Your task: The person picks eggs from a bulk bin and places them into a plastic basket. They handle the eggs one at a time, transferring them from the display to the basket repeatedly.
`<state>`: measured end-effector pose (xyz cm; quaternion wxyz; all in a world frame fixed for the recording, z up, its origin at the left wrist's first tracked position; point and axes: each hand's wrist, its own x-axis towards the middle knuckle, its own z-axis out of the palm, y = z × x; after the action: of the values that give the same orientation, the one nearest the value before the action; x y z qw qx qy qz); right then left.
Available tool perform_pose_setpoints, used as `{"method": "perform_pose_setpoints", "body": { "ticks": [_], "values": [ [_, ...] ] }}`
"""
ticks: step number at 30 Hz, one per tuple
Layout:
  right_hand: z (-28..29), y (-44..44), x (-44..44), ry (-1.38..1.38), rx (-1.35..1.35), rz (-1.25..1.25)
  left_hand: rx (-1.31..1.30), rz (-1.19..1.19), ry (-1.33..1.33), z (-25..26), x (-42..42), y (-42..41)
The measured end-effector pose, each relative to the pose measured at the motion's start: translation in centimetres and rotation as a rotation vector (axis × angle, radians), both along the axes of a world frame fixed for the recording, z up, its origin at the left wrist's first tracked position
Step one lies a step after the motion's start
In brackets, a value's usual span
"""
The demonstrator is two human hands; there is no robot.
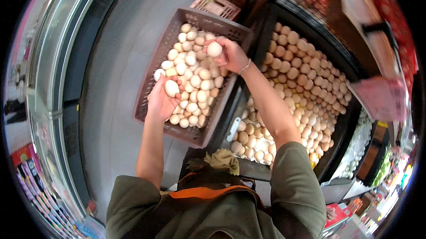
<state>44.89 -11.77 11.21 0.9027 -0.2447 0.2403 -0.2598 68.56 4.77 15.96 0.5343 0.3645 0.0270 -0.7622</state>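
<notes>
My left hand (163, 100) is closed around a pale egg (171, 88), palm up, above the near left part of a brown plastic crate (141, 104) full of loose cream and light-brown eggs (195, 81). Over the crate's far right part, my right hand (229, 54) holds another pale egg (214, 49) between its fingers; a thin bracelet circles that wrist. To the right of the crate, a black display bin (354, 119) holds rows of browner eggs (301, 79), some on trays.
Smaller brown crates (216, 5) stand beyond the large crate. A crumpled tan cloth (223, 161) lies by the bin's near edge, close to my body. A pink sign (381, 98) juts out at the right. Glass-fronted cases (50, 82) line the left side of the aisle floor (116, 72).
</notes>
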Motion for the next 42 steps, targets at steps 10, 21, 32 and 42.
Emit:
{"method": "perform_pose_setpoints", "body": {
  "ticks": [10, 21, 32, 42],
  "values": [
    [5.3, 15.0, -21.3, -0.196, 0.005, -0.383, -0.214, -0.319, 0.247, 3.2, -14.7, 0.9],
    [1.6, 25.3, -52.3, 0.837, 0.060, -1.101, -0.026, -0.599, 0.206, 4.2, -31.9, 4.1],
    [-0.1, 21.2, -54.9, 1.931, -0.458, -0.068, -0.240, -0.746, -0.125, 6.2, -41.4, 4.9],
    [1.1, 22.5, -54.5, 1.975, -0.460, -0.161, -0.473, -0.733, -0.458, 3.7, -43.2, 5.2]
  ]
}}
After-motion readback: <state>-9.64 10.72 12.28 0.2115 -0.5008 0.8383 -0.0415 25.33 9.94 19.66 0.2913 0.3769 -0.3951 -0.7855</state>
